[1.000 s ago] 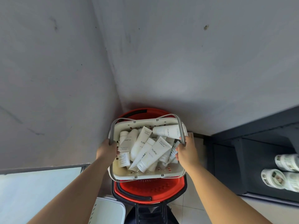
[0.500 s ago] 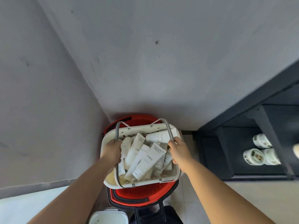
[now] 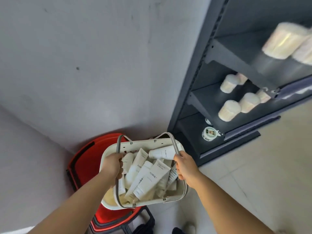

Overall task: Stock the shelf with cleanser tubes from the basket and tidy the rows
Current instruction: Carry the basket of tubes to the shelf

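A cream plastic basket (image 3: 152,143) with two grey handles hangs in front of me, lifted above a red basket (image 3: 84,154). Several white cleanser tubes (image 3: 152,178) marked FLORAL lie jumbled inside it. My left hand (image 3: 112,166) grips the left handle. My right hand (image 3: 185,165) grips the right handle. The dark metal shelf unit (image 3: 224,53) stands to the right, with pale blurred containers (image 3: 229,110) on its middle and upper shelves.
The red basket sits on a black stand (image 3: 145,220) in the corner of grey walls. A round white-capped item (image 3: 209,133) stands on the lowest shelf. Pale floor tiles (image 3: 263,166) stretch to the right of the shelf base.
The view has swung right, bringing more of the shelf unit into sight. The cream basket has moved right and away from the red basket, with both hands still holding its handles.
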The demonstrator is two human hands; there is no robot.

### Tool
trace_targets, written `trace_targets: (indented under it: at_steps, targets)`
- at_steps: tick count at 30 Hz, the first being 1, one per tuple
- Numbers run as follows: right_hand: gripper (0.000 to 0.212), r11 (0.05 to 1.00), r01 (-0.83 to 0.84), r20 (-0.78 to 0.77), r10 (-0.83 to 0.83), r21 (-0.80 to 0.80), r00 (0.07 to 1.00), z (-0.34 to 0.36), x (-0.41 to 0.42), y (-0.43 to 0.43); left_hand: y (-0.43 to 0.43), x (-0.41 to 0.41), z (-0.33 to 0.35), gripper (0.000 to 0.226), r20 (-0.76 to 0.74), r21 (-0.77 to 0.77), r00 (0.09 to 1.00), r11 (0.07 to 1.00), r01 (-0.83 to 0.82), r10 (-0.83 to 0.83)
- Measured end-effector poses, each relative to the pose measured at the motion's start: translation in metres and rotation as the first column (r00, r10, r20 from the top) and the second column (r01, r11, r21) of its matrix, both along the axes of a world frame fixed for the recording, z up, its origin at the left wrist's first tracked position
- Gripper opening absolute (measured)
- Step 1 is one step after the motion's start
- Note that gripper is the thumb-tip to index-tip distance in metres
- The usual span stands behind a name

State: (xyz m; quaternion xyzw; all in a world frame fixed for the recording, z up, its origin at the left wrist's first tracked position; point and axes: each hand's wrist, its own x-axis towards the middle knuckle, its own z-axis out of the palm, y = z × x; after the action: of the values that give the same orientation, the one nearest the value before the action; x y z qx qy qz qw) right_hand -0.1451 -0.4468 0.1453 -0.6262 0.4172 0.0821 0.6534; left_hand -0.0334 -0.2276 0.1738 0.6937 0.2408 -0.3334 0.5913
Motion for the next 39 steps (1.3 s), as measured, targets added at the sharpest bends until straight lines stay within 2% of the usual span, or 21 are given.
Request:
trace_targets:
  at_steps: [8, 17, 22, 31, 39]
  targets:
    - [0.015, 0.987, 0.163, -0.005, -0.163, -0.007, 0.987, 0.014, -0.115, -0.088, -0.103, -0.075, 0.007, 0.034, 0.003, -0.008, 0.981, 0.981, 0.194, -0.194]
    - [0.015, 0.954, 0.296, -0.002, -0.297, -0.042, 0.955, 0.019, -0.241, -0.179, -0.213, -0.174, 0.012, 0.030, -0.008, 0.025, 0.944, 0.944, 0.330, -0.330]
    - [0.013, 0.930, 0.368, 0.040, -0.368, 0.006, 0.929, 0.021, -0.300, -0.220, -0.263, -0.222, 0.018, 0.031, -0.021, 0.023, 0.921, 0.921, 0.390, -0.389]
    - [0.010, 0.872, 0.490, 0.067, -0.489, 0.002, 0.870, 0.026, -0.373, -0.266, -0.334, -0.273, 0.036, 0.029, 0.010, 0.049, 0.866, 0.865, 0.500, -0.501]
    - [0.009, 0.768, 0.640, 0.031, -0.640, 0.028, 0.768, 0.024, -0.415, -0.303, -0.407, -0.293, 0.035, 0.026, 0.026, 0.049, 0.762, 0.762, 0.646, -0.648]
